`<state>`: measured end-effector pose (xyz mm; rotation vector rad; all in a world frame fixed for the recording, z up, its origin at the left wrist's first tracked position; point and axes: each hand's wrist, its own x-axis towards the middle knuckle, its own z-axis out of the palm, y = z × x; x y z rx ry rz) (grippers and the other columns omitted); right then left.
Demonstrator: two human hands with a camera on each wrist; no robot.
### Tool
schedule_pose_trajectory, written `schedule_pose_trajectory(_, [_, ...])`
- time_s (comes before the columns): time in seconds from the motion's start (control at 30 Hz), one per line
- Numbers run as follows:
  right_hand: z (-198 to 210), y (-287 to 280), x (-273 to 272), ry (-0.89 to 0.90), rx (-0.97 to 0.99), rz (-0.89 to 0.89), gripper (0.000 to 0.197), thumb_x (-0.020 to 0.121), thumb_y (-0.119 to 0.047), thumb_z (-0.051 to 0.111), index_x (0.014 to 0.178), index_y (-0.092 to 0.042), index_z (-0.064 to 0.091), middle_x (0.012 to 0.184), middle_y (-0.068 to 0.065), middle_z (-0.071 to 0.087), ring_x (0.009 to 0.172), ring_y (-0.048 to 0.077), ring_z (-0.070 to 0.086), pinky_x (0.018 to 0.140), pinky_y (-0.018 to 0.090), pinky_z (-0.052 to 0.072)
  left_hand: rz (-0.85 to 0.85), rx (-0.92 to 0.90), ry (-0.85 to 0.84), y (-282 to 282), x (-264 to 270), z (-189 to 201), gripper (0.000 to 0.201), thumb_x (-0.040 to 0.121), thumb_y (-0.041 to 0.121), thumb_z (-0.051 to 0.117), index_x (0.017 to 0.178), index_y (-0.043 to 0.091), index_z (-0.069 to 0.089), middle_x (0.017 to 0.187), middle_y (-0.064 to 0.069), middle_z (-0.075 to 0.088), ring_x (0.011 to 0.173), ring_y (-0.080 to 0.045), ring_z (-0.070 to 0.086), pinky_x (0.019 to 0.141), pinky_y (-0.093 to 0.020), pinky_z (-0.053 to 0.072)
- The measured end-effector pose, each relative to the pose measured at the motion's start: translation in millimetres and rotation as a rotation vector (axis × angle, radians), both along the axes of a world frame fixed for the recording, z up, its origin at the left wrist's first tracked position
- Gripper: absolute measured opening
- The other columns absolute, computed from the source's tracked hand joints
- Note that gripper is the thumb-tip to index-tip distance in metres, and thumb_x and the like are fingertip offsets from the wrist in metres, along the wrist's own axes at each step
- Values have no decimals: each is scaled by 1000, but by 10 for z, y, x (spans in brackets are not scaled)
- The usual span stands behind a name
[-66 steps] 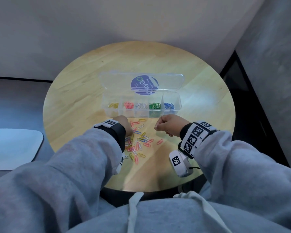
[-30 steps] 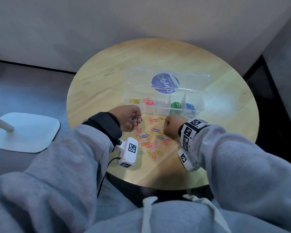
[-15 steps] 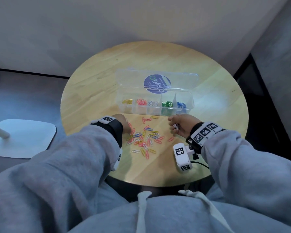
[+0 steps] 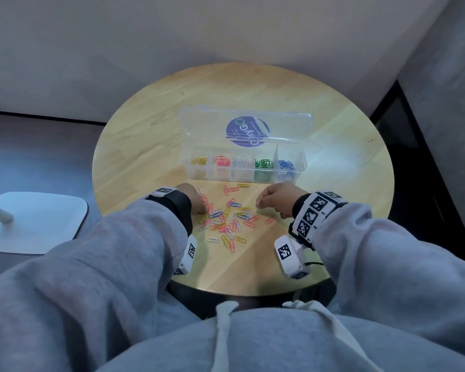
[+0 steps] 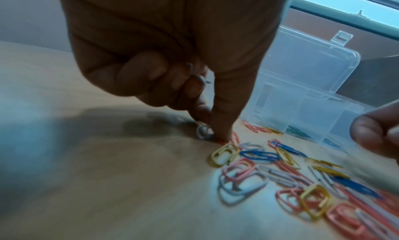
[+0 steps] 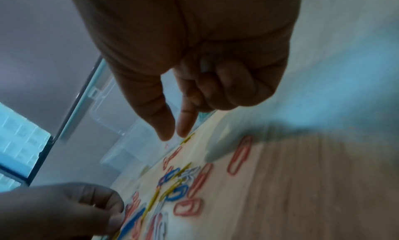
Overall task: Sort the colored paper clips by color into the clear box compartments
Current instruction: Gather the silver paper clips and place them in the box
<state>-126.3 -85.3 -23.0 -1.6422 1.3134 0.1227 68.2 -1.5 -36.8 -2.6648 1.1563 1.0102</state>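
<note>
The clear box [image 4: 301, 167] stands open behind the pile, its lid [image 4: 293, 124] tipped back. Its compartments hold yellow, red, white, green and blue clips, left to right. Loose mixed clips [image 4: 228, 220] lie between my hands. My left hand [image 4: 196, 202] is at the pile's left edge. In the left wrist view, the left hand [image 5: 212, 132] pinches a white clip [image 5: 201, 132] on the table, with more white clips [image 5: 199, 76] tucked under its curled fingers. My right hand [image 4: 274, 201] hovers at the pile's right edge. In the right wrist view, the right hand [image 6: 172, 134] points thumb and forefinger down, a pale clip [image 6: 204, 65] in its curled fingers.
The round wooden table [image 4: 151, 146] is small, with its near edge just under my wrists. A white flat base [image 4: 35, 221] sits on the floor at the left. A grey wall rises behind, and a dark gap runs along the right.
A second ago my left palm was turned up with clips; half a second ago my right palm was. Both hands have since turned knuckles-up and dropped to the pile.
</note>
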Motion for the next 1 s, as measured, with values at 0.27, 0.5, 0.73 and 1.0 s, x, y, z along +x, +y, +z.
schedule_pose_trajectory(0.27, [39, 164, 173, 206, -172, 127, 8, 80, -11, 62, 83, -18, 60, 98, 8, 71, 82, 23, 67, 70, 30, 54, 186, -209, 375, -19, 17, 234, 17, 85, 12, 56, 69, 10, 49, 64, -6, 45, 58, -21, 40, 55, -22, 33])
schedule_pose_trajectory(0.5, [-22, 246, 279, 328, -333, 290, 17, 83, -16, 61, 99, -12, 66, 105, 6, 67, 93, 21, 60, 77, 29, 49, 692, -458, 867, 39, 38, 355, 23, 84, 2, 35, 63, 5, 44, 65, -6, 48, 38, -9, 43, 32, -11, 32])
schedule_pose_trajectory(0.73, [-93, 270, 347, 309, -380, 257, 13, 83, -15, 59, 92, -14, 67, 100, 4, 68, 92, 22, 62, 81, 30, 51, 709, -484, 863, 109, 137, 298, 26, 86, 17, 43, 62, 17, 34, 50, 2, 38, 32, -8, 28, 34, -10, 16])
schedule_pose_trajectory(1.0, [-169, 275, 369, 337, -311, 207, 12, 78, -13, 60, 82, -7, 70, 88, 9, 71, 85, 24, 66, 78, 33, 56, 82, -384, 130, 145, 220, 90, 9, 84, 19, 56, 93, 22, 56, 91, 2, 56, 82, -21, 53, 62, -24, 37])
